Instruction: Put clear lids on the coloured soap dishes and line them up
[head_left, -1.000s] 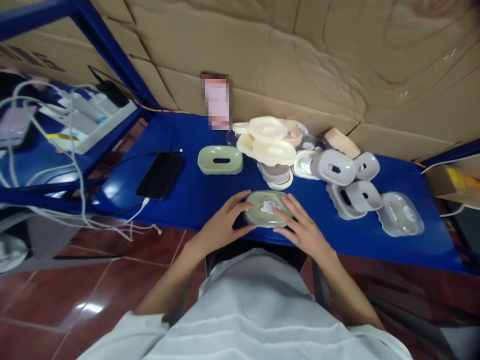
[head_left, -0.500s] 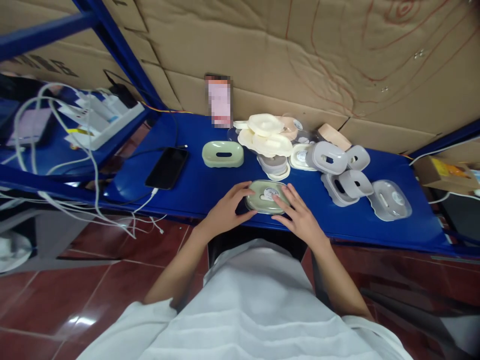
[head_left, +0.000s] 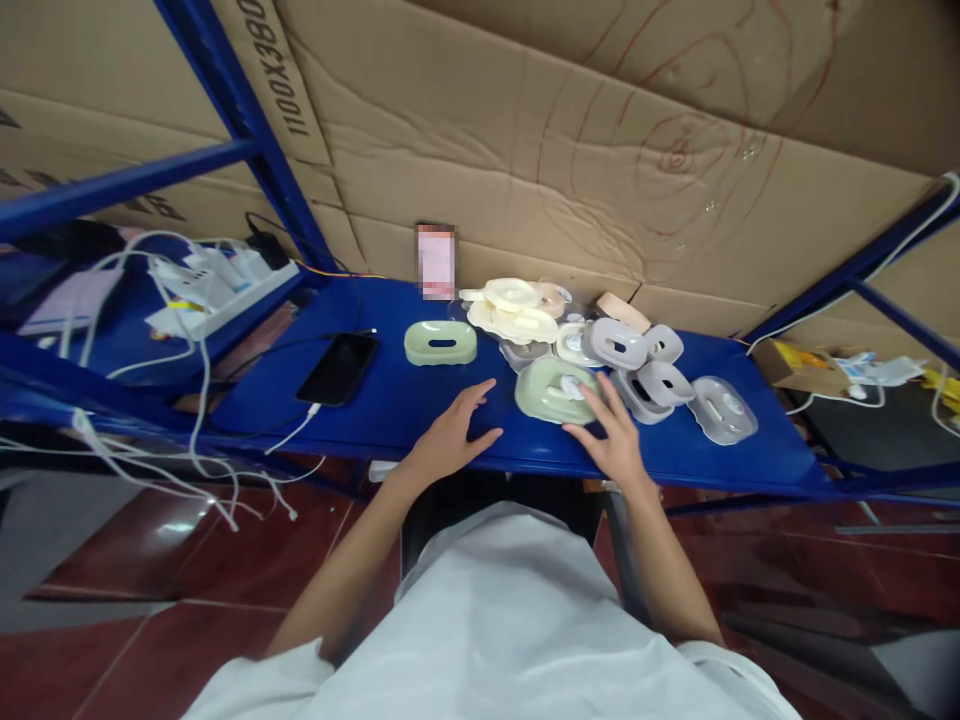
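The one view looks out from the person's head, set above and behind the fingers (head_left: pixel 480 394), facing forward and steeply down. The left hand (head_left: pixel 444 440) and right hand (head_left: pixel 619 450) fall near its middle. On the near side of the fingers, the white shirt (head_left: pixel 487 620) is closest to the lens and fills the bottom edge. Beyond them the view runs over the blue shelf (head_left: pixel 401 395) up to the cardboard (head_left: pixel 465 120), wide enough to take in a power strip (head_left: pixel 259 286) well leftward and a carton (head_left: pixel 786 375) well rightward.
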